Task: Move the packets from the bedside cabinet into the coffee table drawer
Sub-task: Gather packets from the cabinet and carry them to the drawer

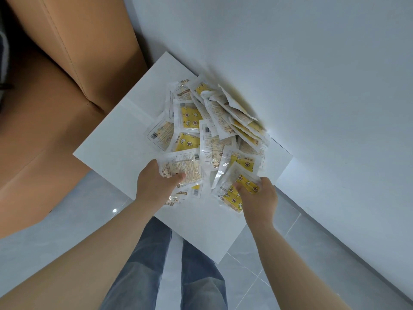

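Packets [201, 130] are lying in a loose overlapping heap on the white bedside cabinet [107, 139], yellow fronts and printed backs mixed, the far side leaning against the white wall [290, 63]. Left hand [156, 184] is pinching a printed-side-up packet [185, 166] at the heap's near edge, thumb on top and fingers hidden under it. Right hand [260, 198] is gripping a small bunch of yellow packets [234, 195] at the near right, fingers curling round them. Brown stitched upholstery [55, 86] is standing just left of the cabinet, with jeans [145, 265] and grey tiled floor [257, 276] showing below.
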{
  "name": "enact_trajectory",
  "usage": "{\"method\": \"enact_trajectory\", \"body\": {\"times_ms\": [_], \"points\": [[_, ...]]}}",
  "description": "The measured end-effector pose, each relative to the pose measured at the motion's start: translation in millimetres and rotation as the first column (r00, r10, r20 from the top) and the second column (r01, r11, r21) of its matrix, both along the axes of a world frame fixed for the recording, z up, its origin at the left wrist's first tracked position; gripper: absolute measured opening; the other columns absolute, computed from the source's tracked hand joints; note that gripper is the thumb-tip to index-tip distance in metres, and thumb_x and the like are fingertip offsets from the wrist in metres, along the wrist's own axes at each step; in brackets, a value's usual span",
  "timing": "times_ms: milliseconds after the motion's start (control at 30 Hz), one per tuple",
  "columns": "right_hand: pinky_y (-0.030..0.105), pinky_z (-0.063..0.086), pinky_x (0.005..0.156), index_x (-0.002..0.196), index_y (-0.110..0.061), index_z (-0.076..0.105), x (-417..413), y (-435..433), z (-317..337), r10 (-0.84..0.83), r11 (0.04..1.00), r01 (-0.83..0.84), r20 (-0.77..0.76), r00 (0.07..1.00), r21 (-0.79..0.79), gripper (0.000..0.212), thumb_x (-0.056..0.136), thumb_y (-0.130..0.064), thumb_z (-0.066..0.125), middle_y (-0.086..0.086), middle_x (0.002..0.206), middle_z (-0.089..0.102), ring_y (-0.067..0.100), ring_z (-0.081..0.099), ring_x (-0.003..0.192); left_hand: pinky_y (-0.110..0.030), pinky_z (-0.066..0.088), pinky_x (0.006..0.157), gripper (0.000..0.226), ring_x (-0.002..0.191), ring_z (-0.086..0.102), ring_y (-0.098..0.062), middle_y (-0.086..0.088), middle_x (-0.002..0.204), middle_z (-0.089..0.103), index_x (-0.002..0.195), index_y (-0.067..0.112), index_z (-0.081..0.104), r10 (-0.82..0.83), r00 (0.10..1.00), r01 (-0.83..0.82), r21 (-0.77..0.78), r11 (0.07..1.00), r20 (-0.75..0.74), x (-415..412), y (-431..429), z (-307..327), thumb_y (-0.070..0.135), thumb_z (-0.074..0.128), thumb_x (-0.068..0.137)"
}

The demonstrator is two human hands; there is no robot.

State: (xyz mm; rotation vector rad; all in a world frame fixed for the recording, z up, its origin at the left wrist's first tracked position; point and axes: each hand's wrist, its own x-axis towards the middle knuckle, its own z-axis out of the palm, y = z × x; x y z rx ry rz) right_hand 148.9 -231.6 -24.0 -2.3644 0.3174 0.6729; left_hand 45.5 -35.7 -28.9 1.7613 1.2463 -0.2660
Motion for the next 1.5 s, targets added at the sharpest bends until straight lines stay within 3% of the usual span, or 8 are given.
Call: {"method": "enact_trajectory", "body": {"times_ms": [100, 233, 367, 533, 667, 800, 1000, 1500], "points": [[0.023, 0.047, 0.053, 0.092, -0.018, 0.053, -2.4, 1.9, 8.3, -0.055, 0.997, 0.058, -0.059, 0.997, 0.049, 0.027, 0.079, -0.021, 0.076, -0.008, 0.079, 0.061, 0.012, 0.062, 0.070, -0.011, 0.042, 0.063, 0.040, 0.088, 0.057, -0.012, 0.002, 0.100, 0.061, 0.108, 0.014, 0.056, -0.040, 0.999, 0.040, 0.010, 0.999, -0.029, -13.6, 2.6, 5.8, 0.032, 0.075, 0.078], [0.024, 0.052, 0.059, 0.103, -0.026, 0.055, -8.1, 5.3, 18.7, -0.064, 0.994, 0.070, -0.076, 0.995, 0.087, 0.031, 0.080, -0.018, 0.074, -0.012, 0.088, 0.064, 0.009, 0.065, 0.078, -0.013, 0.043, 0.062, 0.042, 0.089, 0.061, -0.015, 0.001, 0.102, 0.065, 0.110, 0.016, 0.058, -0.058, 0.996, 0.059, 0.015, 0.998, -0.061, -27.6, 6.2, 11.5, 0.034, 0.076, 0.076], [0.032, 0.057, 0.060, 0.083, -0.028, 0.061, -13.6, 6.0, 34.4, -0.027, 0.995, 0.037, -0.098, 0.995, 0.098, 0.013, 0.084, -0.016, 0.066, -0.007, 0.081, 0.068, 0.015, 0.067, 0.073, -0.013, 0.041, 0.061, 0.042, 0.088, 0.059, -0.014, 0.003, 0.101, 0.062, 0.110, 0.018, 0.056, -0.051, 0.996, 0.052, 0.014, 0.999, -0.072, -29.6, 6.3, 25.5, 0.035, 0.075, 0.077], [0.033, 0.047, 0.054, 0.077, -0.019, 0.060, -20.2, 2.3, 64.9, -0.006, 0.998, 0.009, -0.054, 0.999, 0.063, 0.009, 0.084, -0.016, 0.062, -0.001, 0.068, 0.061, 0.022, 0.056, 0.063, -0.015, 0.044, 0.062, 0.041, 0.089, 0.058, -0.014, 0.004, 0.101, 0.061, 0.109, 0.018, 0.054, -0.037, 0.998, 0.037, -0.003, 0.999, -0.046, -25.3, 4.2, 56.6, 0.032, 0.076, 0.077], [0.043, 0.054, 0.062, 0.081, -0.018, 0.060, -23.2, -1.5, 97.8, 0.010, 0.999, -0.009, -0.037, 0.999, 0.039, 0.004, 0.084, -0.016, 0.062, -0.001, 0.072, 0.063, 0.027, 0.062, 0.071, -0.016, 0.046, 0.063, 0.041, 0.090, 0.057, -0.014, 0.005, 0.102, 0.060, 0.108, 0.019, 0.053, -0.038, 0.999, 0.037, -0.009, 0.999, -0.026, -22.2, 1.6, 93.3, 0.032, 0.076, 0.077], [0.037, 0.045, 0.052, 0.077, -0.017, 0.055, -19.2, -3.3, 138.6, 0.072, 0.995, -0.071, -0.010, 0.997, 0.075, 0.010, 0.084, -0.017, 0.062, -0.003, 0.067, 0.060, 0.021, 0.054, 0.059, -0.022, 0.049, 0.070, 0.040, 0.094, 0.059, -0.016, 0.004, 0.104, 0.061, 0.108, 0.020, 0.052, -0.010, 1.000, 0.010, 0.003, 1.000, 0.008, -18.3, 0.5, 135.9, 0.031, 0.076, 0.077], [0.023, 0.037, 0.048, 0.075, -0.024, 0.051, -1.1, 0.1, 213.3, 0.194, 0.971, -0.207, 0.110, 0.975, 0.122, 0.015, 0.085, -0.022, 0.062, -0.005, 0.061, 0.056, 0.010, 0.046, 0.051, -0.017, 0.043, 0.060, 0.039, 0.092, 0.061, -0.018, 0.004, 0.102, 0.062, 0.107, 0.020, 0.052, 0.074, 0.990, -0.080, 0.038, 0.996, 0.123, -0.1, -4.6, 209.6, 0.028, 0.077, 0.077], [0.032, 0.041, 0.054, 0.075, -0.024, 0.047, 47.7, 8.0, 393.8, 0.175, 0.947, -0.292, 0.545, 0.820, 0.135, 0.022, 0.083, -0.025, 0.067, 0.003, 0.068, 0.057, 0.020, 0.050, 0.061, -0.016, 0.042, 0.059, 0.026, 0.078, 0.064, -0.006, 0.010, 0.084, 0.068, 0.092, 0.025, 0.060, -0.036, 0.851, -0.041, 0.134, 0.990, 0.524, 64.2, 8.6, 386.5, 0.020, 0.078, 0.074]]}}
